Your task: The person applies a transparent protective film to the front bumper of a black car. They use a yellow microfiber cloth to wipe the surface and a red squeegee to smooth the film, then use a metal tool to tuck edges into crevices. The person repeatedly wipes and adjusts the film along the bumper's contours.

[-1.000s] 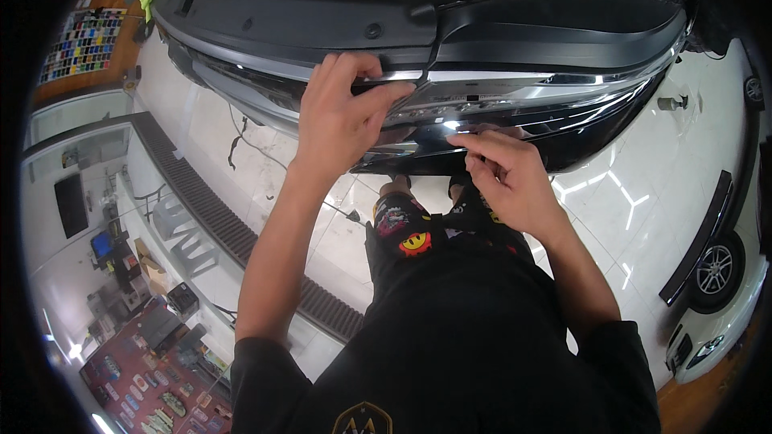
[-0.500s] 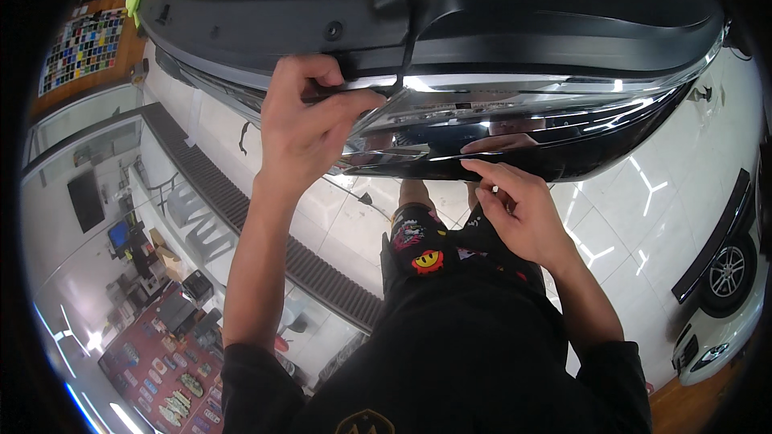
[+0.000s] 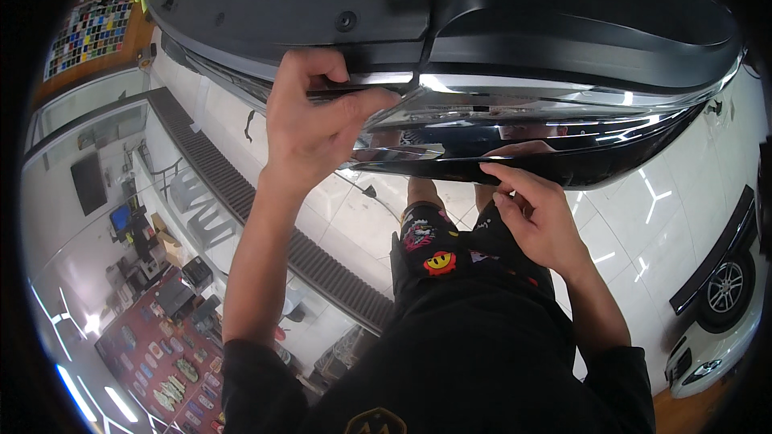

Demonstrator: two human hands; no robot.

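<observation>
My left hand is at the front edge of a dark car, index finger curled over the lip of a matte black plastic panel. Its thumb lies along the shiny trim strip, near the seam between two panels. The fingers are closed there; whatever they pinch is hidden. Lower and to the right, my right hand has its index fingertip at the lower edge of the glossy black body part. Its thumb is apart from that fingertip, the other fingers are bent, and nothing shows between them.
A second black panel lies right of the seam. A dark floor grating crosses the pale tiles on the left. Behind it stand white chairs and a cluttered bench. Another car's wheel is at the far right.
The view has shifted, so the car sits slightly farther right and higher. Both hands keep nearly the same pose and the same places on the car.
</observation>
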